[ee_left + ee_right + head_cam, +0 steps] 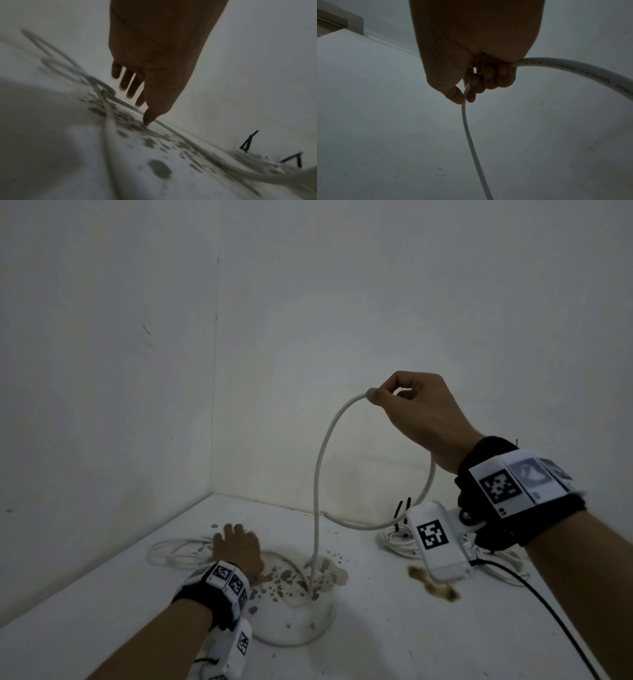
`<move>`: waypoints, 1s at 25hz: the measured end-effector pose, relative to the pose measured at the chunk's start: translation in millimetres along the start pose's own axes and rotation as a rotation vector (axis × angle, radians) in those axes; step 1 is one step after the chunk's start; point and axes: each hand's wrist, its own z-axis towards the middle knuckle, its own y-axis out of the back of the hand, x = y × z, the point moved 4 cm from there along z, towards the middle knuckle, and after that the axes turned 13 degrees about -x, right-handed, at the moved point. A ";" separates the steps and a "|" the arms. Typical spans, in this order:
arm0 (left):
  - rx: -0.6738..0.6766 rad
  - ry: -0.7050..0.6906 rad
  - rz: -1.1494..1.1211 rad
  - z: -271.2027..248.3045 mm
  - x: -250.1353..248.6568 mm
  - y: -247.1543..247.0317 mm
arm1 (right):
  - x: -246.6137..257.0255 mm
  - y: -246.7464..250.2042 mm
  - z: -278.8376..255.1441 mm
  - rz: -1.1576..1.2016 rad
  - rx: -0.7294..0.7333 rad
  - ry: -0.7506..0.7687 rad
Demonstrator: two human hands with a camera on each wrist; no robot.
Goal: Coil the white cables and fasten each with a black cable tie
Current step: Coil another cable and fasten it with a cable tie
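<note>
My right hand (376, 397) is raised in front of the wall and grips a long white cable (320, 460) between thumb and curled fingers. In the right wrist view the hand (465, 98) closes round that cable (471, 142), which hangs down to the surface and arcs back under my wrist. My left hand (236, 534) is low on the white surface, at a loose white cable coil (174, 553). In the left wrist view its fingers (130, 86) are straight and the thumb tip touches the surface beside a cable (109, 121). Black cable ties (402, 508) (248, 142) stick up from a bundled coil (397, 539).
The work surface (411, 628) is a white shelf in a wall corner, with brown spots (284, 580) in the middle and a brown stain (435, 587) to the right. A thin black wire (548, 611) runs off from my right wrist camera.
</note>
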 end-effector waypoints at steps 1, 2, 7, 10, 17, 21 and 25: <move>0.011 0.008 0.051 0.0 8.0 -0.2 | -3.5 -0.2 -1.5 0.004 0.002 -0.012; 0.019 0.003 0.049 -0.6 12.8 0.0 | -6.6 -1.2 -4.5 0.005 0.019 -0.020; 0.172 0.152 -0.962 2.2 -6.0 26.9 | -9.6 -15.0 -23.4 -0.078 0.277 0.004; 0.401 0.171 -1.473 -16.9 -38.3 71.9 | -14.2 -22.0 -30.1 -0.139 0.315 0.038; 0.815 0.116 -2.016 -53.6 -89.4 121.5 | -75.7 4.8 -18.8 -0.133 -0.093 -0.159; 0.831 0.055 -2.016 -57.4 -109.2 128.8 | -120.8 29.6 -25.2 -0.151 -0.280 -0.300; 0.665 -0.037 -1.659 -62.9 -121.4 125.8 | -162.5 49.7 -40.6 -0.207 -0.365 -0.405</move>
